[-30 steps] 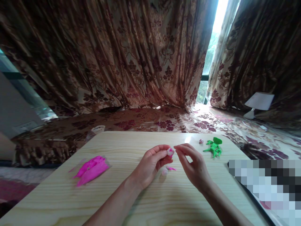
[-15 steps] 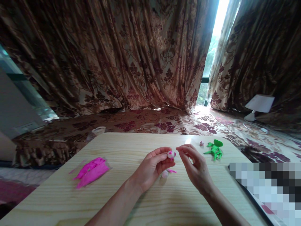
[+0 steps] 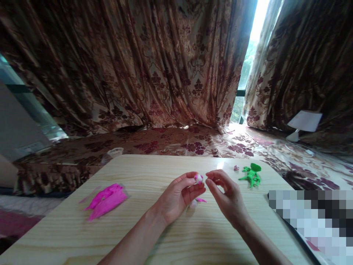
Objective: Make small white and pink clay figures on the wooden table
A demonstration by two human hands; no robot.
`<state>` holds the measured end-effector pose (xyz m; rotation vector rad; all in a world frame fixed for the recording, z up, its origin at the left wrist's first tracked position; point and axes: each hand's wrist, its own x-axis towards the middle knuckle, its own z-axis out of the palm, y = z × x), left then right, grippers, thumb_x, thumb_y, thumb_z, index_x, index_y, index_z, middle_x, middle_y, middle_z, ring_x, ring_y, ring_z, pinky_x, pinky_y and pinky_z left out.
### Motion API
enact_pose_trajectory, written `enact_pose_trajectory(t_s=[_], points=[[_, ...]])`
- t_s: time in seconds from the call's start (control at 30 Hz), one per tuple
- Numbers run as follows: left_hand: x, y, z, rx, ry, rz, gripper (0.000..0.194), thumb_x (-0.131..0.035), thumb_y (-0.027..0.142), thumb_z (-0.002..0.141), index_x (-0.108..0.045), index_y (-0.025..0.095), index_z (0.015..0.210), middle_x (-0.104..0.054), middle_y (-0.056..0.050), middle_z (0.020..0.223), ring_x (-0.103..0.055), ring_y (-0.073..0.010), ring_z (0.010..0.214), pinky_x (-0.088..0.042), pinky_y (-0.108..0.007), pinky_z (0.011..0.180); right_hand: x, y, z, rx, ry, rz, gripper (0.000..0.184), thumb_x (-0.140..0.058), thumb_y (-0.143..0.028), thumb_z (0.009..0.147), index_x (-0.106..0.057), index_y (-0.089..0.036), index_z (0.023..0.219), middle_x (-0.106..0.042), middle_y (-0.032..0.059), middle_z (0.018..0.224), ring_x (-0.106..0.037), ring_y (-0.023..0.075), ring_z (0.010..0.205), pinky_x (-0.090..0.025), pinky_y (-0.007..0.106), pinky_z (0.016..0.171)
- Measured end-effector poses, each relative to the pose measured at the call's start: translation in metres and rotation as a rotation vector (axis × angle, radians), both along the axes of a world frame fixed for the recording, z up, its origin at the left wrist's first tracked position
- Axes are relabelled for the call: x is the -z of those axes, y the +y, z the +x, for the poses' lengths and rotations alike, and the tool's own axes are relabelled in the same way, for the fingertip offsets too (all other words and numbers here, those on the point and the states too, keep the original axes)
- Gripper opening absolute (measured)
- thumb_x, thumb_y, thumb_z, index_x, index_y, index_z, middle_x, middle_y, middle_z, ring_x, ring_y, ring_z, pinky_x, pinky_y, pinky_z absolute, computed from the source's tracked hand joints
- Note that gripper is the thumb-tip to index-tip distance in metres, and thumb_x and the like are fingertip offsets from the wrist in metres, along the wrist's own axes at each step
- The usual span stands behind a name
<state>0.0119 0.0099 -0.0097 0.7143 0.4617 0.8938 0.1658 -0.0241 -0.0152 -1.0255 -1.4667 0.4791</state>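
My left hand (image 3: 176, 195) pinches a small white ball with pink spots (image 3: 199, 179), which looks like modelling clay, between thumb and fingertips above the table. Just to the right of it hovers my right hand (image 3: 227, 193), its thumb and forefinger curved toward the ball, their tips slightly apart. I make out nothing between them. On the tabletop beneath my left hand lies a whitish lump (image 3: 193, 204) with a thin pink strip (image 3: 201, 200) beside it; the hand hides part of this.
A bright pink clay pack (image 3: 107, 200) lies on the wooden table (image 3: 143, 169) at left. Toward the back right are a green clay figure (image 3: 252, 175) and a tiny pinkish piece (image 3: 236, 168). A dark-edged, pixelated object (image 3: 311, 224) borders the right side. A white lamp (image 3: 305, 121) stands beyond.
The ball has turned in my left fingers and shifted slightly left, showing different pink spots. My right thumb has dropped a little away from the forefinger.
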Motion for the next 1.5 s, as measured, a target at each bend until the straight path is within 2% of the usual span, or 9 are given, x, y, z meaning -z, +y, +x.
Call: enact_pose_trajectory(t_s=[0.43, 0.6, 0.7, 0.8, 0.9, 0.93, 1.03, 1.2, 1.5], points=[[0.0, -0.001, 0.003, 0.002, 0.066, 0.014, 0.022, -0.059, 0.014, 0.076, -0.059, 0.016, 0.098, -0.065, -0.006, 0.095, -0.064, -0.0141, 0.083, -0.052, -0.021, 0.068, 0.007, 0.0, -0.006, -0.006, -0.012, -0.062, 0.007, -0.056, -0.023, 0.081, -0.056, -0.019, 0.087, -0.055, 0.0013, 0.08, -0.054, 0.0134, 0.073, -0.047, 0.027, 0.065], [0.003, 0.001, 0.002, -0.01, 0.063, 0.035, 0.021, -0.06, 0.014, 0.076, -0.06, 0.014, 0.097, -0.065, -0.007, 0.095, -0.063, -0.0132, 0.085, -0.05, -0.024, 0.08, 0.009, 0.001, -0.007, 0.041, 0.043, -0.045, 0.019, -0.059, -0.025, 0.079, -0.054, -0.02, 0.097, -0.057, 0.0003, 0.078, -0.056, 0.0126, 0.07, -0.048, 0.026, 0.064], [0.005, 0.002, 0.001, -0.023, 0.068, 0.055, 0.022, -0.061, 0.015, 0.075, -0.06, 0.014, 0.097, -0.064, -0.006, 0.095, -0.062, -0.0123, 0.085, -0.048, -0.026, 0.086, 0.008, 0.0, -0.007, 0.041, 0.015, -0.021, 0.009, -0.057, -0.026, 0.08, -0.058, -0.02, 0.087, -0.057, 0.0007, 0.077, -0.056, 0.0127, 0.07, -0.048, 0.025, 0.063], [0.009, 0.006, 0.002, -0.045, 0.169, 0.204, 0.025, -0.061, 0.018, 0.075, -0.058, 0.016, 0.101, -0.063, -0.006, 0.098, -0.061, -0.012, 0.088, -0.046, -0.027, 0.088, 0.007, 0.001, -0.001, 0.021, -0.041, -0.019, 0.011, -0.054, -0.027, 0.082, -0.06, -0.02, 0.086, -0.058, 0.0023, 0.08, -0.056, 0.0134, 0.071, -0.048, 0.025, 0.062], [0.014, 0.021, 0.007, -0.178, 0.569, 0.564, 0.027, -0.057, 0.027, 0.077, -0.057, 0.014, 0.101, -0.063, -0.007, 0.092, -0.06, -0.0125, 0.081, -0.048, -0.029, 0.08, 0.01, 0.008, 0.013, 0.109, -0.036, -0.048, 0.017, -0.049, -0.028, 0.085, -0.059, -0.019, 0.095, -0.06, 0.0033, 0.083, -0.058, 0.0135, 0.071, -0.048, 0.026, 0.063], [0.015, 0.028, 0.009, -0.211, 0.639, 0.61, 0.026, -0.059, 0.027, 0.075, -0.058, 0.012, 0.097, -0.063, -0.007, 0.088, -0.059, -0.0127, 0.077, -0.048, -0.029, 0.077, 0.013, 0.01, 0.018, 0.135, -0.058, -0.048, 0.017, -0.048, -0.028, 0.085, -0.059, -0.019, 0.095, -0.06, 0.0035, 0.083, -0.058, 0.0136, 0.071, -0.048, 0.026, 0.063], [0.017, 0.053, 0.015, -0.238, 0.766, 0.727, 0.021, -0.063, 0.024, 0.069, -0.062, 0.013, 0.086, -0.063, -0.005, 0.08, -0.057, -0.0134, 0.073, -0.046, -0.028, 0.073, 0.024, 0.018, 0.03, 0.148, -0.241, -0.056, 0.02, -0.045, -0.025, 0.084, -0.059, -0.018, 0.097, -0.059, 0.0037, 0.082, -0.056, 0.0127, 0.064, -0.045, 0.024, 0.057], [0.017, 0.077, 0.019, -0.153, 0.953, 0.915, 0.01, -0.062, 0.015, 0.061, -0.067, 0.015, 0.07, -0.066, -0.002, 0.074, -0.057, -0.0152, 0.075, -0.042, -0.029, 0.079, 0.039, 0.023, 0.037, 0.143, -0.49, -0.119, 0.025, -0.041, -0.021, 0.082, -0.061, -0.02, 0.097, -0.061, 0.003, 0.083, -0.054, 0.0119, 0.059, -0.043, 0.025, 0.059], [0.027, 0.081, 0.016, -0.111, 1.088, 1.039, 0.025, -0.058, 0.018, 0.064, -0.068, 0.015, 0.086, -0.068, -0.004, 0.086, -0.059, -0.0163, 0.08, -0.044, -0.025, 0.076, 0.042, 0.024, 0.041, 0.133, -0.569, -0.171, 0.024, -0.043, -0.017, 0.08, -0.065, -0.021, 0.089, -0.063, 0.0027, 0.083, -0.056, 0.0126, 0.063, -0.041, 0.024, 0.061]])
